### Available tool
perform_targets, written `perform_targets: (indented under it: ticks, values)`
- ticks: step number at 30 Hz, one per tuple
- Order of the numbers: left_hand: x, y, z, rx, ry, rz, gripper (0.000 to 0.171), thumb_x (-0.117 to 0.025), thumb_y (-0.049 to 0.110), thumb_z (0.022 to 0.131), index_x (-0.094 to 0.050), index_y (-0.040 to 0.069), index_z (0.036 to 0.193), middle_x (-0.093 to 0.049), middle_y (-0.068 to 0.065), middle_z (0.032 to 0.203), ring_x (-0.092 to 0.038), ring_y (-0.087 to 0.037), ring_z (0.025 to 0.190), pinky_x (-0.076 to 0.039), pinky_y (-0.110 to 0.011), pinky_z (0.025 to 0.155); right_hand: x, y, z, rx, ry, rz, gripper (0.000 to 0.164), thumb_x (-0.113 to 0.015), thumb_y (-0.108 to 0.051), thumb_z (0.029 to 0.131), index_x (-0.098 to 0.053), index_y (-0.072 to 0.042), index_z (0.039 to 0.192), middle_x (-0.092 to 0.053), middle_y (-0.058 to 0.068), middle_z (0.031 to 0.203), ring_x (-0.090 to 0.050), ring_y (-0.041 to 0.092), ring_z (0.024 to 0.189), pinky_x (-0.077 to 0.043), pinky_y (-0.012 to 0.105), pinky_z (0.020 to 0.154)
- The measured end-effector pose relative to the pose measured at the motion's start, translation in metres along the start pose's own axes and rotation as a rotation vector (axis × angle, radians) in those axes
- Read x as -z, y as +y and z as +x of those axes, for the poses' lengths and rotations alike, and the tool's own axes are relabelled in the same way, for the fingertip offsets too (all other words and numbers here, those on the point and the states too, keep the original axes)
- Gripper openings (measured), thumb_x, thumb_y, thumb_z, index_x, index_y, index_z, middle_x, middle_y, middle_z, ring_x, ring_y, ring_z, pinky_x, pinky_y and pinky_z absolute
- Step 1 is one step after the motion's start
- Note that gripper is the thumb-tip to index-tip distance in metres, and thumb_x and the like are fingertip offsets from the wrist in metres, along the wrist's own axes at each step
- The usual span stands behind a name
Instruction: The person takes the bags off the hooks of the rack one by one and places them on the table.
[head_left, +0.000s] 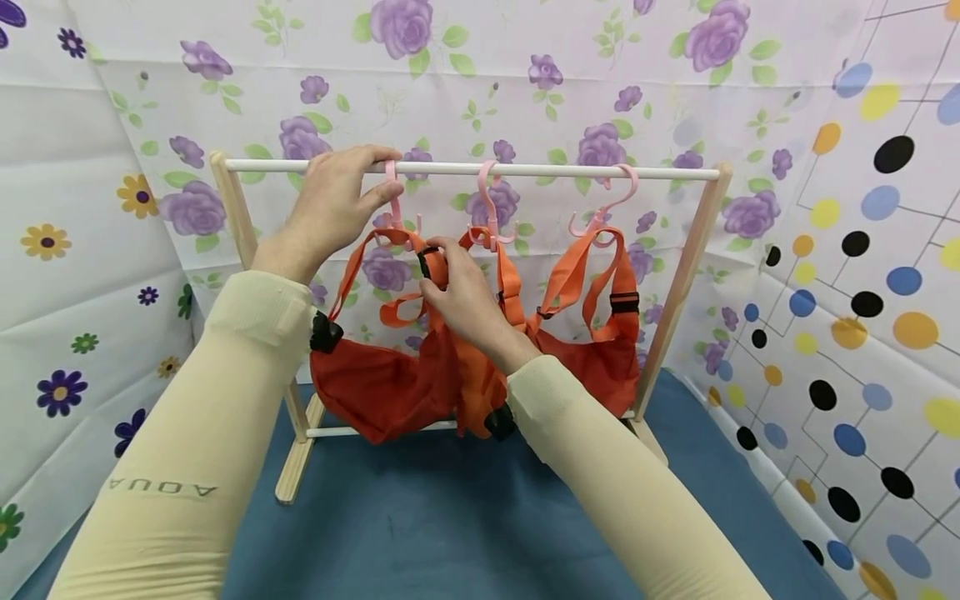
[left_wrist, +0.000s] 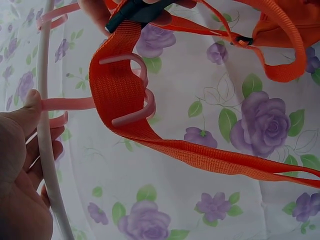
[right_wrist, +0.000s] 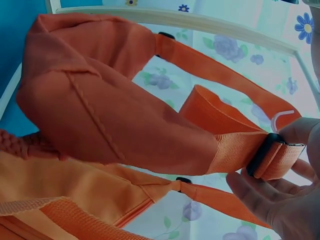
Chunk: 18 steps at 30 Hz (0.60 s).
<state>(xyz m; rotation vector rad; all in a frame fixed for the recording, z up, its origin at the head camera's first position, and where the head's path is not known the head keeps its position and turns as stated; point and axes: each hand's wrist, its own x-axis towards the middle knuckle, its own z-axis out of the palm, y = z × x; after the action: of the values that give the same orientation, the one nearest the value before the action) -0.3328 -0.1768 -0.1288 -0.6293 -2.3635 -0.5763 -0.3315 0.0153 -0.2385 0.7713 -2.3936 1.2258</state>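
Observation:
On the rack's white rail (head_left: 555,170), my left hand (head_left: 330,200) has its fingers over the rail and pinches the hook of the leftmost pink hanger (left_wrist: 70,103) against it. An orange strap (left_wrist: 117,85) lies over that hanger's prongs. Lower and to the right, my right hand (head_left: 472,304) grips this strap at its black slider buckle (right_wrist: 265,155), thumb on one side and fingers on the other. From the strap hangs a red-orange waist bag (head_left: 382,383), with a black clip (head_left: 326,332) at its left end.
Two more pink hangers, a middle one (head_left: 489,208) and a right one (head_left: 603,212), hang along the rail. An orange bag (head_left: 480,375) and a red-orange bag (head_left: 592,367) hang there. The wooden rack post (head_left: 682,292) stands on a blue cloth (head_left: 420,525), before a flowered backdrop.

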Motion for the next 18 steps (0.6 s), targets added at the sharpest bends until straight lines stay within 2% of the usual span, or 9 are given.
perform_targets:
  ticks: [11,18]
  values:
    - [-0.0008,0.0013,-0.0023,0.009,0.008,-0.013,0.047,-0.065,0.024,0.105,-0.056,0.005,0.147,-0.06,-0.015,0.146,-0.05,-0.034,0.142,-0.015,-0.046,0.125,-0.0022,-0.0003,-0.0021,0.016,0.016,-0.001,0.046,-0.052,-0.014,0.108,-0.044,-0.013,0.152,-0.055,0.011,0.138,-0.056,0.023,0.099,-0.049,0.034,0.082]
    - [-0.001,0.0005,-0.0017,0.02,0.002,-0.019,0.048,-0.065,0.026,0.105,-0.056,0.008,0.149,-0.059,-0.013,0.148,-0.049,-0.032,0.143,-0.013,-0.045,0.126,-0.0022,0.0018,-0.0066,-0.013,-0.027,0.02,0.049,-0.052,-0.017,0.109,-0.04,-0.02,0.157,-0.06,0.01,0.099,-0.054,0.021,0.066,-0.045,0.031,0.06]
